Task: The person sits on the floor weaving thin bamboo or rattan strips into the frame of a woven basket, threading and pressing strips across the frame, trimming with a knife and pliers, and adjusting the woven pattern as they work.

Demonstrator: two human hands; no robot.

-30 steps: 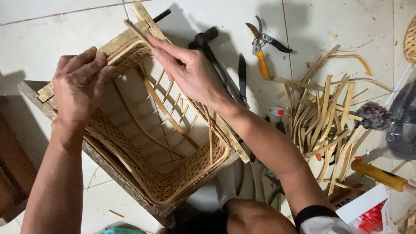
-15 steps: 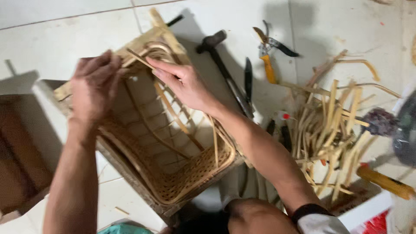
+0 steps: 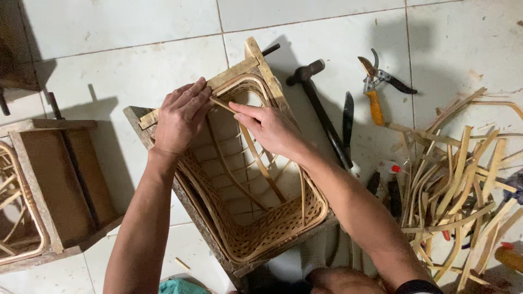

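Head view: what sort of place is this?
Probably a basket-weaving work spot on a white tiled floor: a half-woven cane basket in a wooden frame, a heap of loose cane strips, a dark hammer.

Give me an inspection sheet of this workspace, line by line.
Surface: white tiled floor, scuffed.
Job's things: half-woven basket inside a wooden frame; thin strip at its rim.
Clutter: hammer, shears, pile of cane strips.
Grippers: left hand rests on the frame's edge; right hand pinches the strip.
Cables: nothing seen.
Surroundings: second wooden frame with a basket at left.
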